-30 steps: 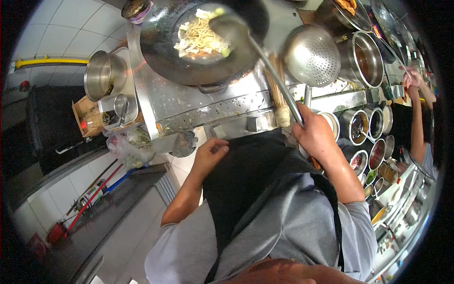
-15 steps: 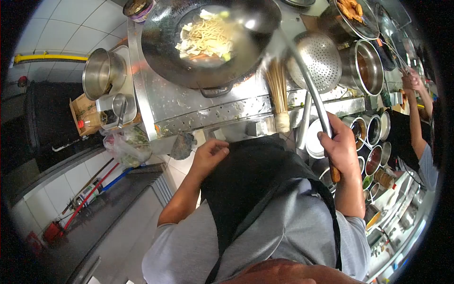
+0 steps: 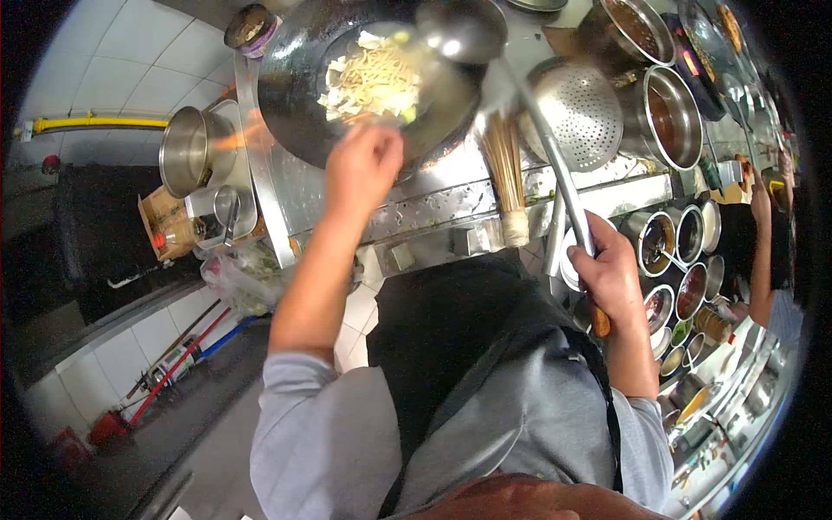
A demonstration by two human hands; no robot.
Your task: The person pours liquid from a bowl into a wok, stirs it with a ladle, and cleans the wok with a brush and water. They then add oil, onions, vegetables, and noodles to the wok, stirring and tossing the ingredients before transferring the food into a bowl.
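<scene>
Noodles (image 3: 373, 78) sit in the wok (image 3: 295, 117) on the stove, and I am frying them. My right hand (image 3: 611, 273) is wrapped tight round the ladle (image 3: 459, 30) handle. My left hand (image 3: 362, 165) curls at the wok's near edge; I cannot tell if it grips. Tossing next would need a firm hold, I think. A second ago that hand was down by my apron.

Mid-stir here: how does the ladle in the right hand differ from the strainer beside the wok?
The ladle has a small solid bowl; the strainer has a wider bowl full of holes. The ladle is held by the right hand with its bowl over the wok; the strainer lies unheld on the stove ledge. Both are shiny metal with long handles.
</scene>
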